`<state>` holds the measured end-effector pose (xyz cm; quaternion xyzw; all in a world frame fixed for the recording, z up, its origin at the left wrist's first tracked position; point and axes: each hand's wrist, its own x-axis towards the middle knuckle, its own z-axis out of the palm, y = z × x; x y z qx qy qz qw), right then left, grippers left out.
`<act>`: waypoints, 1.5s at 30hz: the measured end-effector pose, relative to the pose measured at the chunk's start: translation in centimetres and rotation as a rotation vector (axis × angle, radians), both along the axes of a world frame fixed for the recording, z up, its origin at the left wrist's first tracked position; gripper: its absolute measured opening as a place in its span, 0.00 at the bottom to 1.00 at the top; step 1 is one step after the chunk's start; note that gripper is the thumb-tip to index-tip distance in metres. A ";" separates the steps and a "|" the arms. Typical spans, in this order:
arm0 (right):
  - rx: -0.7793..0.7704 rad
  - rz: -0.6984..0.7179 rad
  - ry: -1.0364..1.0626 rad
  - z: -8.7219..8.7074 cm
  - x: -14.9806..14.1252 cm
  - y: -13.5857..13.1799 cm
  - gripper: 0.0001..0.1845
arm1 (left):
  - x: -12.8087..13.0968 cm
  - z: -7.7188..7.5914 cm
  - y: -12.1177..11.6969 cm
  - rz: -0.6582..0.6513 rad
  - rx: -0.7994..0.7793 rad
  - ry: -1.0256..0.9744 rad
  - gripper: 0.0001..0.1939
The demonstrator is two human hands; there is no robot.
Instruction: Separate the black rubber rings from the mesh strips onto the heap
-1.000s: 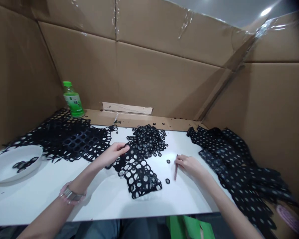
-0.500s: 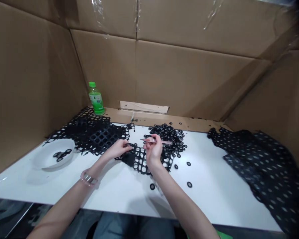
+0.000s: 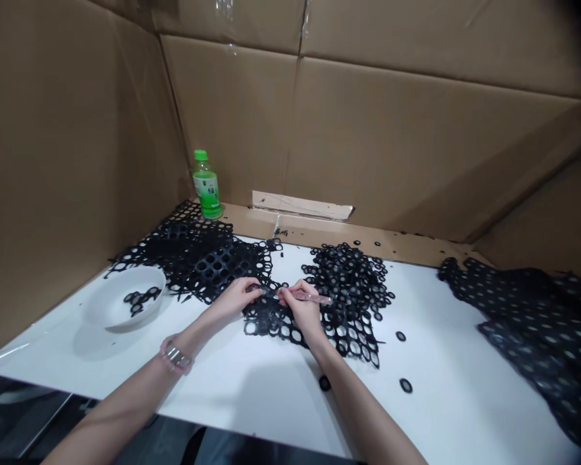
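Observation:
A small black rubber sheet punched with round holes (image 3: 314,326) lies on the white table (image 3: 252,394) in front of me. My left hand (image 3: 237,296) pinches its upper left edge with fingers closed. My right hand (image 3: 301,305) is closed on a thin pink pen-like tool (image 3: 312,297), its tip pointing left at the spot the left hand holds. The two hands almost touch. A heap of loose black rings (image 3: 351,274) lies just behind the right hand.
A white bowl (image 3: 123,303) with a few rings stands at the left. Spent black sheets (image 3: 193,255) pile behind it, near a green bottle (image 3: 207,187). More punched sheets (image 3: 537,323) lie at the right. Stray rings (image 3: 405,385) dot the table. Cardboard walls surround it.
My right hand picked up the pink tool from the table at the right and brought it to the sheet beside my left hand. The view shifted left.

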<state>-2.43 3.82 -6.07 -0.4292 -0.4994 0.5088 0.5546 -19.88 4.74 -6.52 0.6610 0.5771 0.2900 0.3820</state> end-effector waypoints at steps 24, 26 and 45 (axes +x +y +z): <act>0.208 0.020 -0.455 -0.8 -0.2 -0.1 0.10 | 0.3 0.1 -0.4 0.028 0.046 -0.100 0.10; 0.220 0.006 -0.479 -0.7 -0.2 -0.1 0.11 | 0.3 -0.1 -0.4 0.036 0.036 -0.124 0.10; 0.010 0.163 -0.041 -1.2 0.3 -0.2 0.13 | -0.3 -0.3 0.1 0.092 -0.115 -0.456 0.22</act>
